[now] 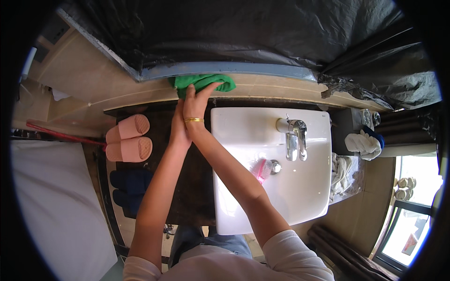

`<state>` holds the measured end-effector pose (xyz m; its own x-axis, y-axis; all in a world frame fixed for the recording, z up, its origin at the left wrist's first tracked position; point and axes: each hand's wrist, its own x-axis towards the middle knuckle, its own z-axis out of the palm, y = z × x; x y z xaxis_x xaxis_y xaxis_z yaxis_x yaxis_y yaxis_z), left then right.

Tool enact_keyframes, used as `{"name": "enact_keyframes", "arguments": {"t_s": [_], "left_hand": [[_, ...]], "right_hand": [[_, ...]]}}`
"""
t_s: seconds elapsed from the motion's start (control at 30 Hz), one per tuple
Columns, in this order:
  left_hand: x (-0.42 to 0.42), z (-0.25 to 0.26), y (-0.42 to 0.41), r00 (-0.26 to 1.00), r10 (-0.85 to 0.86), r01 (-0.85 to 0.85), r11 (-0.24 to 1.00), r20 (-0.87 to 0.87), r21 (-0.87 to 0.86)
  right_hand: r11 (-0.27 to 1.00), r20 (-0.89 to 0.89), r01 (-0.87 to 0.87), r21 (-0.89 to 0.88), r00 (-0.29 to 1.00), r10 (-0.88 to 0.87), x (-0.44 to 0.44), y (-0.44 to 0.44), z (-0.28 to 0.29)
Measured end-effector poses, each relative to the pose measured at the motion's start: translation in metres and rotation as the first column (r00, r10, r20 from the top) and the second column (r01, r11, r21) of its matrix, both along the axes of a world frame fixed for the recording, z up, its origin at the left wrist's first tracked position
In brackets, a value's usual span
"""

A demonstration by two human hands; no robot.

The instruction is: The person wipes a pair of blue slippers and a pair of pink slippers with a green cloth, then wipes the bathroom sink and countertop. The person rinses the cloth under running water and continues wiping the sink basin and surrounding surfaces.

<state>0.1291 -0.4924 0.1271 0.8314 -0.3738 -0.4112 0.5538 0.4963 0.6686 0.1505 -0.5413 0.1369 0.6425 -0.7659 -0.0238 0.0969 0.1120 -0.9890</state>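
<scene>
Straight ahead, a folded green cloth [205,81] lies against the beige tiled wall [267,84], just below a blue-grey frame edge. My right hand [195,107], with gold bangles at the wrist, grips the cloth, its fingers partly over the green fabric. Close against it on the left is my left hand [180,124]; its fingers are largely hidden and its hold cannot be made out. Both forearms reach over the dark countertop [190,196] and the white washbasin [232,121]. A chrome faucet [295,137] stands on the basin to the right.
A pink-handled brush [263,170] lies in the basin by the drain [276,167]. Pink slippers [128,138] and dark blue slippers [128,188] rest at the counter's left. Black plastic sheeting [246,31] hangs above. Crumpled cloths [364,144] sit at the right.
</scene>
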Motion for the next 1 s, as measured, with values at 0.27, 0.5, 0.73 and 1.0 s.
{"name": "enact_keyframes", "arguments": {"t_s": [0.27, 0.5, 0.73, 1.0], "left_hand": [[-0.009, 0.052, -0.035, 0.935, -0.198, 0.112, 0.951, 0.293, 0.287], [0.011, 0.053, -0.028, 0.896, -0.405, 0.346, 0.893, 0.181, 0.287], [0.06, 0.026, 0.063, 0.984, -0.155, 0.133, 0.966, 0.086, 0.222], [0.104, -0.006, 0.186, 0.981, 0.183, -0.196, 0.936, 0.069, 0.292]], "right_hand": [[0.955, 0.151, 0.265, 0.134, 0.947, -0.284, -0.02, -0.079, 0.016], [0.887, 0.095, 0.287, 0.361, 0.935, -0.341, -0.001, -0.076, 0.006], [0.752, -0.08, 0.197, 0.629, 0.979, -0.189, 0.061, 0.027, -0.014], [0.477, 0.113, -0.144, 0.867, 0.989, 0.093, 0.131, 0.159, -0.05]]}}
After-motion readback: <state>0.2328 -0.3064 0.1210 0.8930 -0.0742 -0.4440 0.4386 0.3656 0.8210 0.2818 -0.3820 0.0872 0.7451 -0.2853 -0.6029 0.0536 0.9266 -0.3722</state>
